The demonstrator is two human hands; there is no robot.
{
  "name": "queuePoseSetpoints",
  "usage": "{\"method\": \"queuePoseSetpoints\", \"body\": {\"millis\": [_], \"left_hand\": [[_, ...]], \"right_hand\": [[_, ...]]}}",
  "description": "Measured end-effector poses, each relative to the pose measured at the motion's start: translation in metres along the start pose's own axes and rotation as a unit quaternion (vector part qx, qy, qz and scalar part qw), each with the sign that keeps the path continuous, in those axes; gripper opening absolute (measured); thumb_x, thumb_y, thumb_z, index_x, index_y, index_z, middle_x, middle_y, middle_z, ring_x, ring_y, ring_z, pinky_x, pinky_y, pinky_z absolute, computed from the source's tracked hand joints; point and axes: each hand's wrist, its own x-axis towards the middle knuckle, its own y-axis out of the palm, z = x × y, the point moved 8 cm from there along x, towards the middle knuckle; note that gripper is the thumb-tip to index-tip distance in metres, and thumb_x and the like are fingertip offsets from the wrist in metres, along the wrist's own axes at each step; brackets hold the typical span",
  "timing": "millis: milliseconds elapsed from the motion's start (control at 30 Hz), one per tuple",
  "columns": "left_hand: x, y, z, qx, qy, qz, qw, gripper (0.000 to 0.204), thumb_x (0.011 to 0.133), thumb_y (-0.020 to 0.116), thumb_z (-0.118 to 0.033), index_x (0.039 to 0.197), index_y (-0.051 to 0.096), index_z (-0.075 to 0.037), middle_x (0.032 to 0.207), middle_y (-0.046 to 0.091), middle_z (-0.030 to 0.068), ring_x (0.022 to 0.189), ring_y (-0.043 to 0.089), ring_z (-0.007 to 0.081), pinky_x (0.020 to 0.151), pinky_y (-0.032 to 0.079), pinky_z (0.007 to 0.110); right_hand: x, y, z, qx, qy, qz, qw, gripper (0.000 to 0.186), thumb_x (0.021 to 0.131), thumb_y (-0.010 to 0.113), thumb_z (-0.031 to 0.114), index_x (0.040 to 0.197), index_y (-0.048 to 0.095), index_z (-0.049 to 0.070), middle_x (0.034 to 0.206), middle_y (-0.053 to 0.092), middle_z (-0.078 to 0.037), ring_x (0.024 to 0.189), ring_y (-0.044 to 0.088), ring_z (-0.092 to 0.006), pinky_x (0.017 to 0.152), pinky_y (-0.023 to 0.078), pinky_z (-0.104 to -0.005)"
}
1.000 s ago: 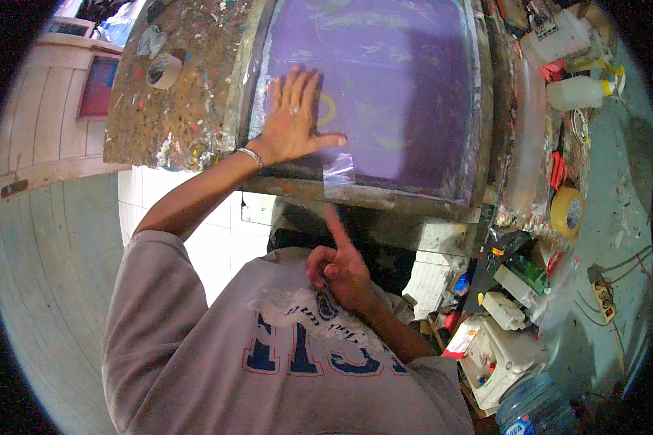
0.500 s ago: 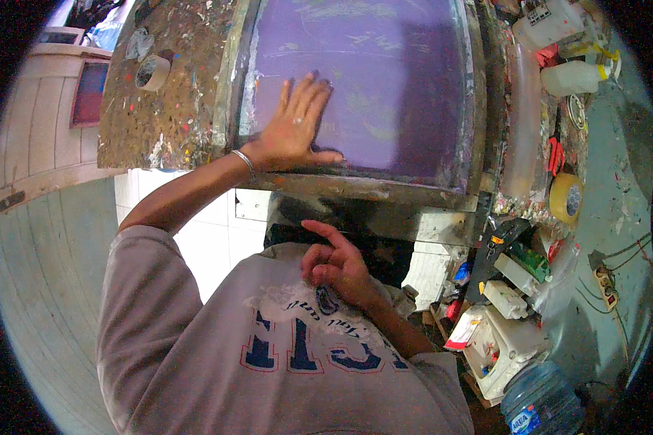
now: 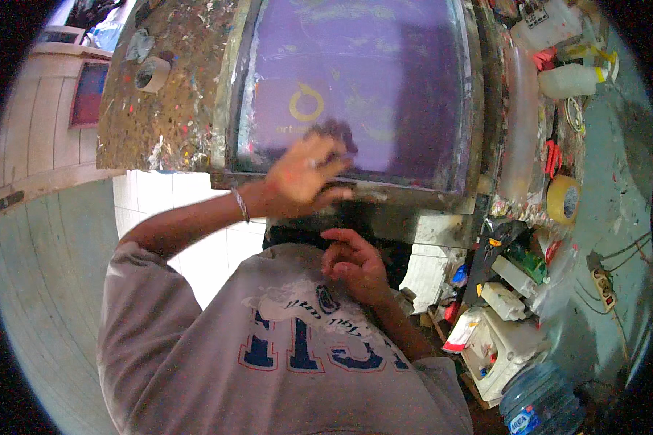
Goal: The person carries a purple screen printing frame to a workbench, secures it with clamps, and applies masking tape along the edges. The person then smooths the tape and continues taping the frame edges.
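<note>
A purple mesh screen (image 3: 370, 87) in a stained wooden frame (image 3: 406, 194) lies on the bench in front of me. On its mesh a yellow ring-shaped design (image 3: 306, 103) shows near the left, with faint lettering below. My left hand (image 3: 310, 172) hovers over the near edge of the frame, its fingers apart and blurred by motion. It holds nothing, and its shadow falls on the mesh. In front of my chest is my right hand (image 3: 355, 267), index finger stretched out and the others loosely bent. Nothing shows in its grasp.
Left of the screen, a tape roll (image 3: 152, 74) lies on the paint-spattered board (image 3: 189, 65). Along the right stand a white bottle (image 3: 569, 81), red-handled scissors (image 3: 553, 156) and a yellow tape roll (image 3: 563, 199). Lower right are a white jerrycan (image 3: 511, 355) and a blue water jug (image 3: 540, 399).
My left hand has come off the mesh and drawn back toward me, uncovering the yellow ring design. My right hand has shifted slightly right and down.
</note>
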Motion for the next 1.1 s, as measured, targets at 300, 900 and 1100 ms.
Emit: {"method": "queuePoseSetpoints", "body": {"millis": [300, 900, 1100], "left_hand": [[-0.039, 0.014, -0.058, 0.045, -0.023, 0.045, 0.998, 0.079, 0.085, 0.065, -0.036, 0.141, 0.032, 0.009, 0.150, 0.030, 0.0239, 0.142, 0.025, 0.0359, 0.118, 0.018, 0.048], [0.029, -0.005, 0.051, -0.083, -0.057, 0.027, 0.995, 0.030, 0.080, 0.072, -0.027, 0.093, 0.056, -0.005, 0.094, 0.057, 0.0103, 0.098, 0.057, 0.0298, 0.092, 0.042, 0.043], [0.033, 0.000, 0.046, -0.024, -0.072, 0.025, 0.997, 0.035, 0.076, 0.074, -0.032, 0.092, 0.056, -0.007, 0.095, 0.054, 0.0084, 0.101, 0.052, 0.0276, 0.090, 0.040, 0.042]], "right_hand": [[-0.026, -0.036, 0.021, 0.040, -0.051, -0.084, 0.994, 0.066, 0.077, 0.080, 0.033, 0.126, 0.051, -0.001, 0.084, 0.062, -0.008, 0.072, 0.057, -0.0138, 0.061, 0.045, -0.0259], [-0.011, -0.079, 0.064, 0.003, -0.028, -0.183, 0.983, 0.065, 0.078, 0.076, 0.042, 0.119, 0.054, -0.004, 0.079, 0.060, -0.008, 0.069, 0.057, -0.0144, 0.058, 0.042, -0.0255], [-0.008, -0.084, 0.060, 0.027, -0.022, -0.187, 0.982, 0.069, 0.076, 0.077, 0.044, 0.118, 0.054, -0.005, 0.078, 0.060, -0.008, 0.068, 0.056, -0.0139, 0.058, 0.042, -0.0254]]}}
